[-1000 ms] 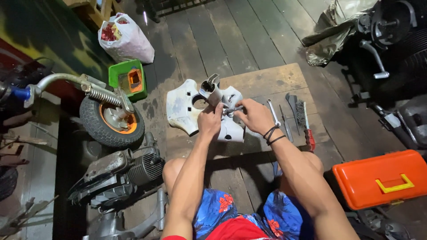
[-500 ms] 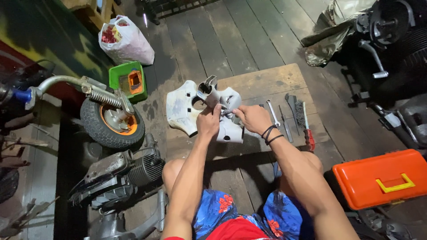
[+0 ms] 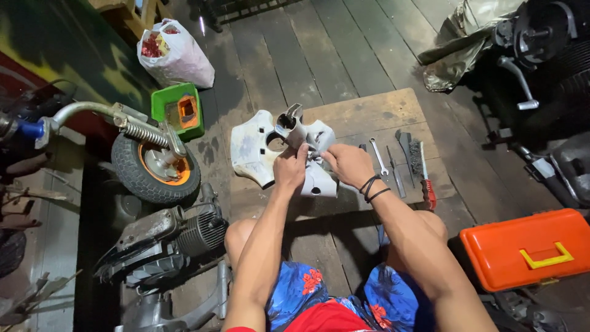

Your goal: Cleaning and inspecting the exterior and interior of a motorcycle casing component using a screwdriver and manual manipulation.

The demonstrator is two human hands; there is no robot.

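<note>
We hold a white cover (image 3: 258, 150) over the board (image 3: 369, 114), left hand (image 3: 290, 169) and right hand (image 3: 347, 165) fingers clamped on it; tools (image 3: 402, 163) lie right, a shut orange toolbox (image 3: 528, 249) near right.

Bare board (image 3: 369, 114) lay open beyond the white cover (image 3: 258, 150), so a reach forward met nothing. To the right, a wrench (image 3: 379, 157), a wire brush (image 3: 416, 158) and a red-handled tool (image 3: 426, 181) lined that side. Left, the small wheel (image 3: 153, 169) and green tray (image 3: 179, 110) crowded in. The orange toolbox (image 3: 531, 249) blocked the near right.
</note>
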